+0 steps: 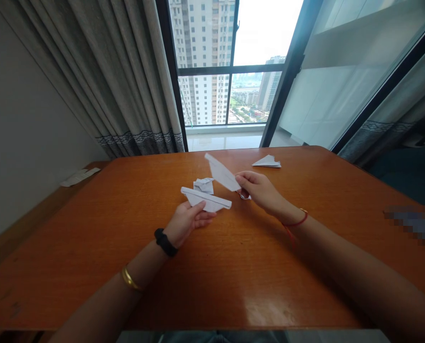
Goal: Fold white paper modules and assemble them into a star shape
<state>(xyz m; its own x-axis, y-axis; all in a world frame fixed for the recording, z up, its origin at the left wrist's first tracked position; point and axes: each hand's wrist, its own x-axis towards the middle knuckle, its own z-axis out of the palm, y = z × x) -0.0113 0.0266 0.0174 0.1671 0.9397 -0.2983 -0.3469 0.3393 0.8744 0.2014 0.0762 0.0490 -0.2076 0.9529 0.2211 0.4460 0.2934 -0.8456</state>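
Observation:
My left hand [191,220] pinches a folded white paper [212,200] between thumb and fingers, its long thick edge facing up. My right hand [258,189] grips the lower end of a flat, pointed folded paper [222,174], which tilts up to the left above the table. Just behind the left paper lies a folded, creased piece of paper [203,185]. A small pale item [246,196] shows partly beneath my right hand; its kind is hidden. Farther back on the right rests a paper plane [267,161].
The brown wooden table [212,271] stretches out around both hands. White papers [80,177] lie on a ledge at the left, beside a grey curtain [133,85]. A window [230,71] stands beyond the far edge. A blurred patch [415,226] covers something at the right.

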